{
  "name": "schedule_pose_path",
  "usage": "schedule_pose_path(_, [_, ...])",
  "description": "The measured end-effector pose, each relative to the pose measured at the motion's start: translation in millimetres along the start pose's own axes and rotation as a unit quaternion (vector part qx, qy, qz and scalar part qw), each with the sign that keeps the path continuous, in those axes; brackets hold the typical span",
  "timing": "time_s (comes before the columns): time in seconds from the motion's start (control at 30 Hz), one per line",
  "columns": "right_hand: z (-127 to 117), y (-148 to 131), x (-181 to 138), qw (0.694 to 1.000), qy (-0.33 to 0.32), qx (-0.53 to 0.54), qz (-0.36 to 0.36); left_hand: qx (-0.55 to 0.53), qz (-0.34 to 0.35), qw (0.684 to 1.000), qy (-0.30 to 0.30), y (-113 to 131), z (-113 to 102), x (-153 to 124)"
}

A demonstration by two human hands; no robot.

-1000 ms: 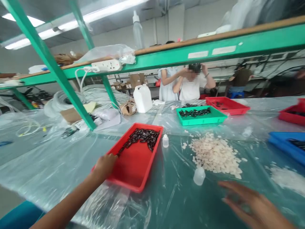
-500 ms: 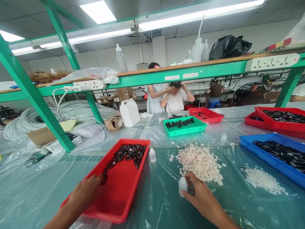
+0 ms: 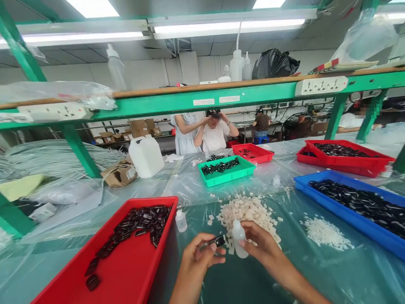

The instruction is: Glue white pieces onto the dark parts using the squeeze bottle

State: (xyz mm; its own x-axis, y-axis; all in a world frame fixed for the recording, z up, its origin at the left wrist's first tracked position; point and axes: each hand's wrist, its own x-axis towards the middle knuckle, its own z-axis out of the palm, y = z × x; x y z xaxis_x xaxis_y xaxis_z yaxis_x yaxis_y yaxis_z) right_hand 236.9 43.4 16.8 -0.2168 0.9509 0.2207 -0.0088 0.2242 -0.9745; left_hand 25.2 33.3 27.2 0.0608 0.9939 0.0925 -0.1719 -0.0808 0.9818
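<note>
Between the thumb and fingers of my left hand is a small glossy black plastic piece. My right hand grips a small translucent squeeze bottle, held nearly upright just right of the black piece; the two appear close, and I cannot tell whether they touch. Behind the hands lies a heap of small cream-white pieces. On the left, a red tray holds many similar black pieces, bunched toward its far end. Beside that tray's right edge stands a second small bottle.
A green tray and a smaller red tray sit farther back. On the right are a blue tray, stacked red trays and a pile of white bits. A green-framed shelf spans overhead. Co-workers are beyond it.
My left hand has left the red tray and moved right, now holding a black piece. My right hand has raised the bottle slightly. The view has turned to the right.
</note>
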Motion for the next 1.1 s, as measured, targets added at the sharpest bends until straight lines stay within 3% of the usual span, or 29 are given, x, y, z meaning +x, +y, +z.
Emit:
schedule_pose_path(0.1, [-3,6,3,1.000,0.017,0.014,0.013,-0.077,-0.032,0.995,0.049,-13,-4,15])
schedule_pose_path(0.23, [2,8,4,0.999,0.006,0.034,0.034,-0.114,-0.057,0.989,0.080,-21,-17,14])
schedule_pose_path(0.6, [9,1,-12,0.991,-0.049,0.073,0.102,-0.029,-0.058,0.998,-0.013,-19,-20,-2])
schedule_pose_path(0.7, [10,-1,-16,0.994,-0.045,0.017,0.095,0.009,-0.053,0.998,-0.023,-21,-20,-4])
schedule_pose_path(0.9, [11,-5,-12,0.991,0.034,-0.124,0.036,0.071,-0.040,0.996,-0.042,-16,-18,-5])
schedule_pose_path(1.0, [9,-5,-10,0.986,0.042,-0.161,0.012,0.126,-0.003,0.991,-0.043,-18,-19,-8])
schedule_pose_path(1.1, [6,-4,-11,0.980,0.047,-0.191,-0.007,0.253,0.118,0.960,-0.030,-23,-22,-10])
